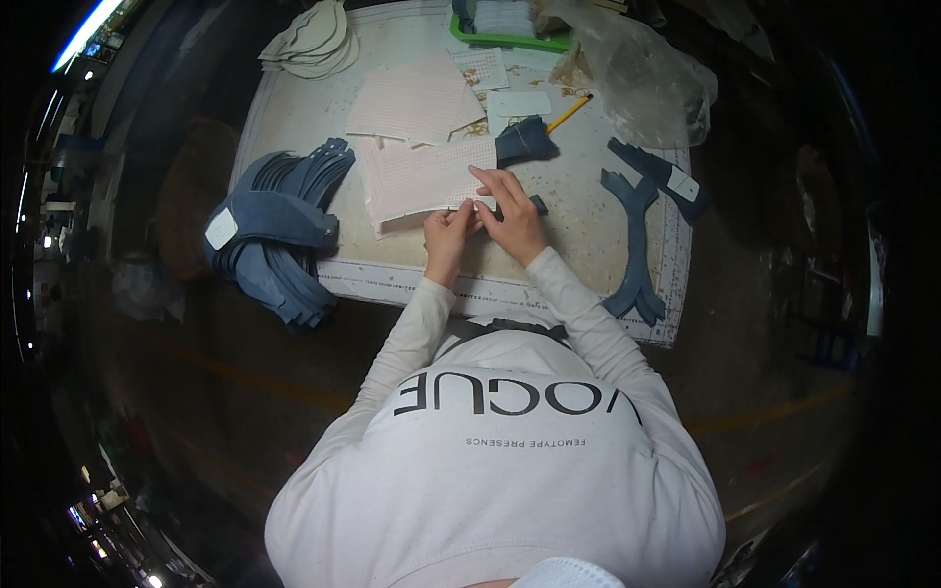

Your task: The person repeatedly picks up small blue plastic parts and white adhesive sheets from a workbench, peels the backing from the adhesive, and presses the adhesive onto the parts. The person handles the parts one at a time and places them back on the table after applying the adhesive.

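A pale sheet with a fine pink check (421, 176) lies in front of me, its near edge lifted a little. My left hand (447, 242) is closed, thumb and fingertips pinching that edge near its right corner. Over the same corner, my right hand (517, 220) bends its fingers on top, with its thumb against the left fingertips. Anything small between the fingertips is hidden. A dark blue fabric piece (527, 140) sticks out past the sheet's far right side. Beside my right hand shows a small dark blue piece (539, 205).
Stacked blue cut pieces (270, 250) hang over the table's left edge. More blue pieces (637, 230) lie right. Behind are another checked sheet (417, 98), a yellow pencil (570, 114), loose rubber bands, a green tray (510, 41), a clear plastic bag (652, 88) and cream cut pieces (314, 44).
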### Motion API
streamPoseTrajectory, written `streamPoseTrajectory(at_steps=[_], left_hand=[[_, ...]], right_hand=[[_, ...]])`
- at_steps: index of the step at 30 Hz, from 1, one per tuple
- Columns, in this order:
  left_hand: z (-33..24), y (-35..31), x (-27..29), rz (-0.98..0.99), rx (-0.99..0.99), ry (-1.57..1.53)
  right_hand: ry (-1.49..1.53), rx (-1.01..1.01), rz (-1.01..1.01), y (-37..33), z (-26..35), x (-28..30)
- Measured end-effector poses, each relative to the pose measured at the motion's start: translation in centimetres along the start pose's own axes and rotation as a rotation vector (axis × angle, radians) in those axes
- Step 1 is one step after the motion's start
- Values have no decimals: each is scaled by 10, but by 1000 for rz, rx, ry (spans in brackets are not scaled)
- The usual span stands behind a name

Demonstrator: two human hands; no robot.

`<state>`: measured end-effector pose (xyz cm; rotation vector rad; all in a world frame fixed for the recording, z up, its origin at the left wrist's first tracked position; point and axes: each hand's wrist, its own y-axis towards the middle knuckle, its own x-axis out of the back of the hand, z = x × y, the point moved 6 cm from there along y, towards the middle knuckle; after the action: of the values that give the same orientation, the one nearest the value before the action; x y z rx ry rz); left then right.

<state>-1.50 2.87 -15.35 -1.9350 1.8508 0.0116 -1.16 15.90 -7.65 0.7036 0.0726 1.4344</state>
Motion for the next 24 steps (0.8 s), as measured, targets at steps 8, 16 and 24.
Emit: streamPoseTrajectory(at_steps=[8,16,24], left_hand=[[-3,0,-3,-20,-23,-17],[2,3,3,-3,3,21],[-3,5,7,5,-60,52]], right_hand=[[-56,-12,-9,-3,-2,-3],[25,33,43,6,1,-3],[5,78,137,10,-1,-13]])
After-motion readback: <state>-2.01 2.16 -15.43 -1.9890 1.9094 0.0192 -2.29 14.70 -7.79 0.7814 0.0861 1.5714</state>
